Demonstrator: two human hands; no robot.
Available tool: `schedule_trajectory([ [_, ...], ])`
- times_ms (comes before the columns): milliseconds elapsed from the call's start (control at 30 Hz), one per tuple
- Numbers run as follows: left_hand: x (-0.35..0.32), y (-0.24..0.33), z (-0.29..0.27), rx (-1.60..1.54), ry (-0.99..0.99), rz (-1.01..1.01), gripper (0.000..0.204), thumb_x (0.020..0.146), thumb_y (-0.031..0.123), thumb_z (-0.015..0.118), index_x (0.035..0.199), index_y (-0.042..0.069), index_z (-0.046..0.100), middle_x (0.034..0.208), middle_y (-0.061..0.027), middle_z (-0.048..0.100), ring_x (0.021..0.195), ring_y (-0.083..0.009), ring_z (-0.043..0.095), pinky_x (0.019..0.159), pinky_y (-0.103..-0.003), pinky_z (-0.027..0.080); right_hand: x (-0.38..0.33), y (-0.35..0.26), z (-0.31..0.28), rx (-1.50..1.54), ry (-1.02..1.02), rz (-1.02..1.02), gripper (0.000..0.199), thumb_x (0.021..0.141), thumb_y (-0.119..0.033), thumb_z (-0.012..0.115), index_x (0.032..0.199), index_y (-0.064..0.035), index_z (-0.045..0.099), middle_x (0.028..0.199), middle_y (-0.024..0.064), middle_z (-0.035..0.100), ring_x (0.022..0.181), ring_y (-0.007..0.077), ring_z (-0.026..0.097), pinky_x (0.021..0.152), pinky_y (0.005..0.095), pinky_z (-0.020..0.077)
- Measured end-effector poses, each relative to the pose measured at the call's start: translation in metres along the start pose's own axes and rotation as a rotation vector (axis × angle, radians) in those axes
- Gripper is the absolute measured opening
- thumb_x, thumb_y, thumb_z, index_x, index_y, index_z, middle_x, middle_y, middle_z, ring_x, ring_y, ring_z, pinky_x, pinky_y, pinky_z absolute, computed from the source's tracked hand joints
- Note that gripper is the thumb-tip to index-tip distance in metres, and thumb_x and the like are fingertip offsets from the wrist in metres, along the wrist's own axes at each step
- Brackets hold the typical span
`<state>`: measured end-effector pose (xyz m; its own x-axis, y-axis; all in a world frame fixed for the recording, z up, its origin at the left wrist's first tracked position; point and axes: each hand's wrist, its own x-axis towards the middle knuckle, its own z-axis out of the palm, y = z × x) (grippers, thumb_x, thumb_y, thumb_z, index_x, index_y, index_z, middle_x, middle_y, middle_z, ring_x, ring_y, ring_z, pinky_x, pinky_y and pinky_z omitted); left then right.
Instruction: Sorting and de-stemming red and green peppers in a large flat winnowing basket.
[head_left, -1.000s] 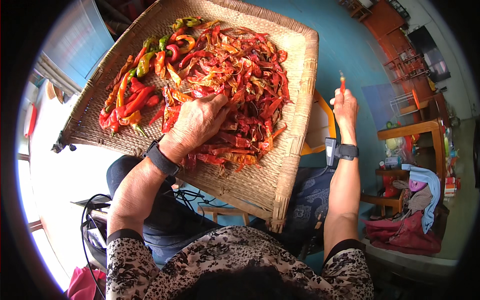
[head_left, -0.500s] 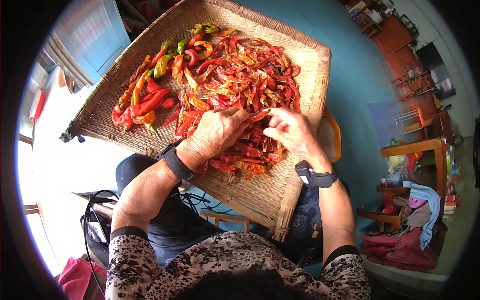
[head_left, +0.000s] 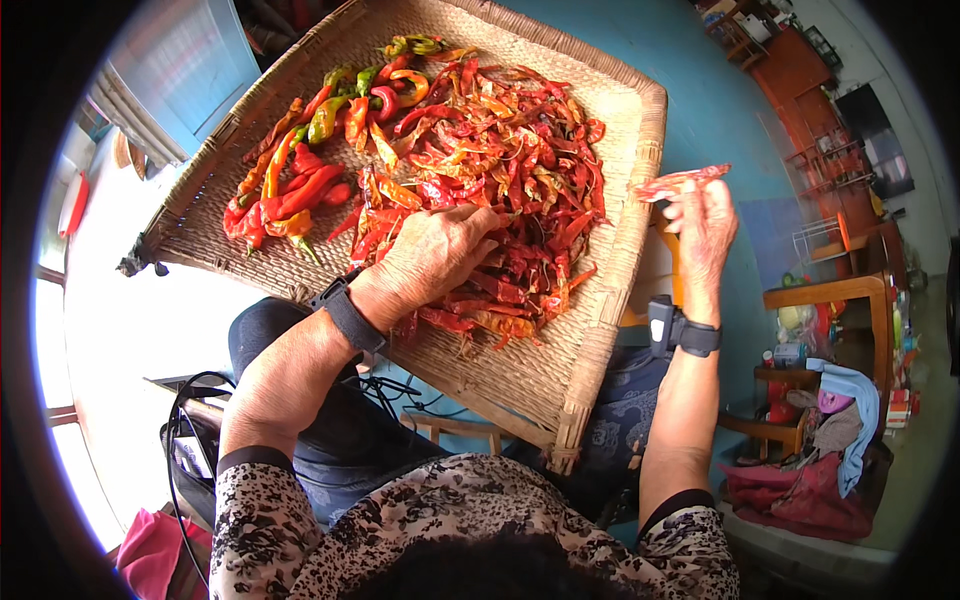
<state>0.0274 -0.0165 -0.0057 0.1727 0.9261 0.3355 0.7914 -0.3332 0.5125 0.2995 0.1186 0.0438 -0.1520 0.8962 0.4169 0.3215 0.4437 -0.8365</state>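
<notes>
Dried red chilli (head_left: 680, 183) is pinched between the fingers of the right hand (head_left: 705, 225), held just right of the woven tray (head_left: 600, 330). The left hand (head_left: 435, 255) rests loosely curled, gripping nothing, on the chilli pile (head_left: 500, 170) in the tray. Fresher red, orange and green chillies (head_left: 310, 160) lie at the far left.

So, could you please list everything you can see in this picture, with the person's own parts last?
woven tray: one, tan, on the lap
dried chillies: many, red, heaped on the tray's right half
fresh chillies: a smaller bunch, red, orange, green, tray's left side
single chilli: one, red, held beyond the tray's right rim
wooden furniture: brown, far right
cloths: red and blue, lower right
wristbands: two, black
left hand: on the dried chillies
right hand: fingers pinching the single chilli
</notes>
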Motion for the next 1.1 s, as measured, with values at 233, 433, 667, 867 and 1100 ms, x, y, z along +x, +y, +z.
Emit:
schedule_trajectory([
  [233, 0.006, -0.006, -0.005, -0.190, -0.035, -0.064, 0.015, 0.086, 0.016, 0.062, 0.096, 0.006, 0.058, 0.083, -0.0124, 0.065, 0.076, -0.0336, 0.064, 0.064, -0.040, 0.052, -0.004, 0.055, -0.046, -0.847, -0.181, 0.065, 0.027, 0.087, -0.022, 0.062, 0.105, -0.0009, 0.060, 0.085, 0.0180, 0.068, 0.076, 0.0383, 0.064, 0.069, 0.0397, 0.0511],
  [433, 0.014, -0.005, -0.007, -0.705, 0.080, -0.234, 0.013, 0.090, 0.016, 0.062, 0.095, 0.004, 0.060, 0.077, -0.0033, 0.062, 0.069, -0.0140, 0.059, 0.063, -0.029, 0.048, -0.019, -0.003, 0.008, -0.124, -0.296, -0.045, 0.025, 0.091, -0.019, 0.062, 0.109, -0.0014, 0.062, 0.081, 0.0030, 0.064, 0.068, 0.0069, 0.056, 0.063, 0.0227, 0.0476],
  [667, 0.014, -0.006, 0.000, -1.199, 0.219, -0.373, 0.014, 0.093, 0.018, 0.061, 0.098, 0.005, 0.060, 0.077, 0.0044, 0.057, 0.066, -0.0031, 0.051, 0.060, -0.019, 0.044, -0.063, -0.046, 0.095, 0.003, -0.787, -0.166, 0.031, 0.084, -0.025, 0.069, 0.078, 0.0012, 0.052, 0.065, 0.0176, 0.059, 0.055, 0.0274, 0.059, 0.050, 0.0371, 0.0440],
  [867, 0.016, 0.006, -0.009, -1.185, 0.241, -0.422, 0.018, 0.093, 0.020, 0.061, 0.101, 0.004, 0.060, 0.080, 0.0028, 0.058, 0.071, -0.0047, 0.053, 0.065, -0.021, 0.047, -0.061, -0.047, 0.093, -0.127, -0.747, -0.071, 0.022, 0.085, -0.016, 0.066, 0.074, -0.0017, 0.053, 0.056, 0.0056, 0.046, 0.051, 0.0106, 0.043, 0.049, 0.0297, 0.0368],
  [1100, 0.014, -0.013, -0.010, -0.312, 0.115, -0.152, 0.024, 0.088, 0.014, 0.064, 0.108, 0.002, 0.059, 0.103, -0.0113, 0.062, 0.091, -0.0230, 0.062, 0.078, -0.036, 0.051, -0.009, 0.003, 0.013, -0.248, -0.155, -0.092, 0.022, 0.088, -0.021, 0.064, 0.078, -0.0026, 0.057, 0.058, 0.0005, 0.050, 0.052, 0.0094, 0.041, 0.049, 0.0275, 0.0358],
])
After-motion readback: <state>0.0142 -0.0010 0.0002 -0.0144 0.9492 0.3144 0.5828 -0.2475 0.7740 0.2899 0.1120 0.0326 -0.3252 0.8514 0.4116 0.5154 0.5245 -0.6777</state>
